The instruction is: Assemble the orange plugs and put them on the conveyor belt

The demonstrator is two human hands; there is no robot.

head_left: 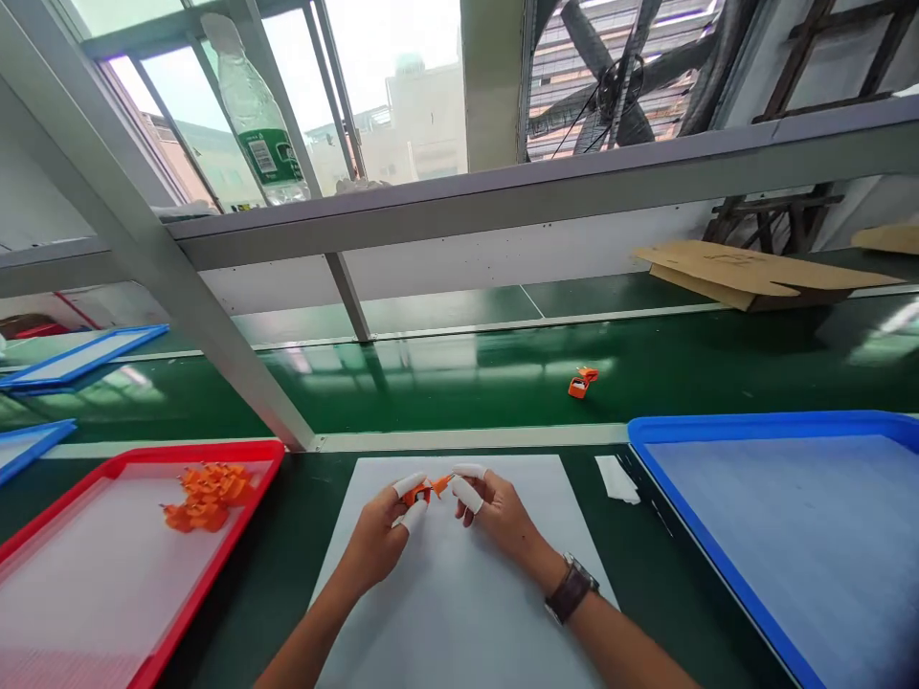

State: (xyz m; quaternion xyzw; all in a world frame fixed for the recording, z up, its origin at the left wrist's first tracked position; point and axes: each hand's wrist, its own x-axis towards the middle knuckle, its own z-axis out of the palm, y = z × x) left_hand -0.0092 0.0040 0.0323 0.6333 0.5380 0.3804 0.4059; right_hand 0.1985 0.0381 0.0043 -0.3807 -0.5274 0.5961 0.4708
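My left hand [380, 536] and my right hand [495, 512] meet over a white sheet [459, 612] on the bench. Both wear white finger cots on thumb and forefinger. Between the fingertips of both hands I pinch a small orange plastic part [425, 491]. A brown wristwatch [571, 588] sits on my right wrist. A heap of several like orange parts [207, 497] lies in the red tray [215, 574] to my left. One more orange part [581, 382] lies alone on the green conveyor belt [466, 383] beyond the sheet.
A blue tray [725, 431] stands at my right, with a small white scrap [617, 478] beside it. More blue trays [78, 356] sit at the far left. A slanted metal frame post [215, 335] crosses the left. Flat cardboard [753, 273] lies at the back right; a plastic bottle [255, 124] stands on the ledge.
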